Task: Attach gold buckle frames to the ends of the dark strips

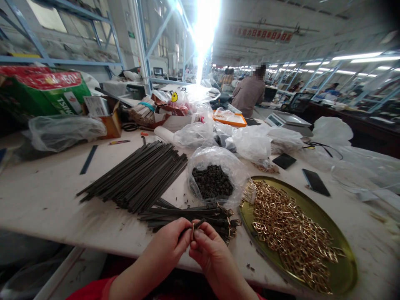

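My left hand and my right hand meet at the table's front edge, fingers pinched together. Between them is a small gold buckle, with a dark strap end beside it; most of the strap is hidden by my fingers. Just beyond lies a pile of dark straps with buckles fitted. A larger stack of plain dark strips spreads to the left. Small black loops fill an open clear plastic bag. On the right, a round gold-coloured tray carries a heap of gold buckles.
Clear plastic bags and an orange-rimmed tray crowd the table's back, near a scale. A phone lies at right. A pen and an open cardboard box are at left. A person sits farther off.
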### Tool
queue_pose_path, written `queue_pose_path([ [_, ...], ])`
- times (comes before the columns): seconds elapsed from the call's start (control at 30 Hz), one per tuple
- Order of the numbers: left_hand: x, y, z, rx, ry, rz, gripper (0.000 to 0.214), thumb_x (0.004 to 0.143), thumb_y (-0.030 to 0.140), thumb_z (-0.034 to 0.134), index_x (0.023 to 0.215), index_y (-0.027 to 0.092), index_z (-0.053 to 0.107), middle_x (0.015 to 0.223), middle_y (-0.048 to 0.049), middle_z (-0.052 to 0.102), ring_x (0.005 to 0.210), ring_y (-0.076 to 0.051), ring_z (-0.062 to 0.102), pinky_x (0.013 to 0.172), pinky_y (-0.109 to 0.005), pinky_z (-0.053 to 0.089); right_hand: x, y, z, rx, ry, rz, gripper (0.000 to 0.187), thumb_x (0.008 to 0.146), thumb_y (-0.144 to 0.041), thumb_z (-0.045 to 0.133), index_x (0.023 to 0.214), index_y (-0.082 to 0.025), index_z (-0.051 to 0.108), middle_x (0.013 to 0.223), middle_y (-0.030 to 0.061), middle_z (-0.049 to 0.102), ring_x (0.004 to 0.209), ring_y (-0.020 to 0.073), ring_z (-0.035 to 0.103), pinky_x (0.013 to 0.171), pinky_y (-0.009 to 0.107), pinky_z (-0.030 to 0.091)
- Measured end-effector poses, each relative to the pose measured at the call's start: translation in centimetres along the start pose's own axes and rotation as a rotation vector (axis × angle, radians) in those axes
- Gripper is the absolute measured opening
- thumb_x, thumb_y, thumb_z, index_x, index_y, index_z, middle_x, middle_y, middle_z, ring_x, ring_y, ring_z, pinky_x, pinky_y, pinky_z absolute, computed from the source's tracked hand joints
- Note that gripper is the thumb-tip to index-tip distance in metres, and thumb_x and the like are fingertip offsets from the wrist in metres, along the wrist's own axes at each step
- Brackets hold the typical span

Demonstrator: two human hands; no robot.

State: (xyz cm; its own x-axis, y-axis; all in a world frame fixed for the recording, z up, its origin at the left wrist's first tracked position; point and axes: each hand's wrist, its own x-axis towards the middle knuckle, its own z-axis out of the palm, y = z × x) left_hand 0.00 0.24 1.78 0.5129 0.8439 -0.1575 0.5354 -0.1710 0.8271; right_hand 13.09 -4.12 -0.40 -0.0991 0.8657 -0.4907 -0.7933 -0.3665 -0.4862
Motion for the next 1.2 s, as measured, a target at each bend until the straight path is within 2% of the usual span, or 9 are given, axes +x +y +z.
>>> queue_pose_path([
  [0.13, -0.3, -0.1, -0.3, -0.056, -0.049, -0.043, 0.019, 0.085, 0.032, 0.042, 0.081, 0.018, 0.054, 0.074, -0.0006, 0.060, 0.070, -0.016, 0.055, 0.066, -0.025, 0.039, -0.1, -0.3, -0.1, 0.033, 0.004, -0.063, 0.030, 0.060, -0.023, 0.079, 0.085, -0.018, 0.061, 0.067, -0.0046, 0.061, 0.054, 0.0042, 0.056, 0.056, 0.017, 0.050],
  [0.3, -0.5, 0.0, -0.3, -0.106, -0.004, -0.035, 0.015, 0.084, 0.032, 0.043, 0.086, 0.018, 0.049, 0.078, -0.0004, 0.058, 0.072, -0.016, 0.054, 0.066, -0.024, 0.039, -0.2, 0.3, 0.0, -0.038, -0.055, -0.054, 0.027, 0.062, -0.025, 0.078, 0.080, -0.016, 0.059, 0.067, -0.0037, 0.059, 0.053, 0.0037, 0.053, 0.052, 0.015, 0.046],
  [0.5, -0.6, 0.4, -0.8, -0.120, -0.139, -0.084, 0.013, 0.082, 0.030, 0.042, 0.078, 0.019, 0.046, 0.066, 0.0024, 0.056, 0.063, -0.015, 0.052, 0.060, -0.024, 0.037, 0.0, 0.1, -0.4, -0.073, -0.067, -0.133, 0.021, 0.066, -0.027, 0.074, 0.075, -0.017, 0.059, 0.069, -0.0043, 0.058, 0.052, 0.0029, 0.048, 0.051, 0.014, 0.042],
  [0.67, -0.5, 1.0, -1.4, -0.074, -0.106, -0.064, 0.014, 0.080, 0.031, 0.043, 0.078, 0.019, 0.050, 0.074, 0.0004, 0.058, 0.071, -0.016, 0.053, 0.065, -0.025, 0.038, 0.0, -0.3, -0.2, -0.054, -0.042, -0.105, 0.023, 0.064, -0.028, 0.076, 0.074, -0.017, 0.058, 0.067, -0.0053, 0.056, 0.051, 0.0031, 0.047, 0.049, 0.015, 0.041],
  [0.83, -0.3, 0.9, -1.2, -0.121, -0.110, -0.066, 0.017, 0.080, 0.031, 0.043, 0.078, 0.018, 0.054, 0.075, -0.0006, 0.060, 0.073, -0.017, 0.055, 0.067, -0.024, 0.039, 0.1, 0.9, -0.1, -0.120, -0.066, -0.087, 0.028, 0.065, -0.031, 0.075, 0.082, -0.015, 0.061, 0.073, -0.0032, 0.056, 0.053, 0.0030, 0.046, 0.048, 0.014, 0.039],
  [0.9, -0.3, 0.6, -1.1, -0.136, -0.118, -0.056, 0.017, 0.080, 0.032, 0.044, 0.079, 0.018, 0.055, 0.076, -0.0005, 0.060, 0.074, -0.017, 0.055, 0.068, -0.024, 0.040, 0.3, 1.3, -0.4, -0.133, -0.054, -0.094, 0.027, 0.066, -0.033, 0.074, 0.080, -0.015, 0.059, 0.069, -0.0039, 0.054, 0.052, 0.0033, 0.044, 0.048, 0.014, 0.037],
  [1.03, -0.5, 0.2, -1.0, -0.201, -0.132, -0.054, 0.020, 0.079, 0.035, 0.047, 0.077, 0.017, 0.056, 0.075, -0.0002, 0.060, 0.073, -0.016, 0.054, 0.069, -0.023, 0.040, 0.7, 1.9, -1.1, -0.267, -0.011, -0.217, 0.027, 0.073, -0.039, 0.067, 0.070, -0.016, 0.053, 0.057, -0.0060, 0.048, 0.049, 0.0045, 0.040, 0.048, 0.016, 0.034],
  [1.13, -0.5, 0.1, -0.9, -0.227, -0.112, -0.073, 0.023, 0.079, 0.038, 0.048, 0.074, 0.017, 0.055, 0.069, 0.0014, 0.057, 0.068, -0.015, 0.050, 0.065, -0.023, 0.038, 1.2, 1.9, -1.4, -0.444, -0.001, -0.340, 0.028, 0.074, -0.041, 0.064, 0.069, -0.016, 0.052, 0.060, -0.0048, 0.050, 0.051, 0.0058, 0.040, 0.050, 0.018, 0.035],
  [1.2, -0.4, 0.0, -0.7, -0.248, -0.093, -0.091, 0.023, 0.078, 0.039, 0.048, 0.071, 0.018, 0.053, 0.063, 0.0034, 0.052, 0.062, -0.013, 0.046, 0.060, -0.022, 0.035, 1.4, 1.7, -1.7, -0.561, 0.051, -0.432, 0.026, 0.073, -0.040, 0.065, 0.072, -0.017, 0.053, 0.062, -0.0040, 0.052, 0.053, 0.0079, 0.044, 0.052, 0.020, 0.037],
])
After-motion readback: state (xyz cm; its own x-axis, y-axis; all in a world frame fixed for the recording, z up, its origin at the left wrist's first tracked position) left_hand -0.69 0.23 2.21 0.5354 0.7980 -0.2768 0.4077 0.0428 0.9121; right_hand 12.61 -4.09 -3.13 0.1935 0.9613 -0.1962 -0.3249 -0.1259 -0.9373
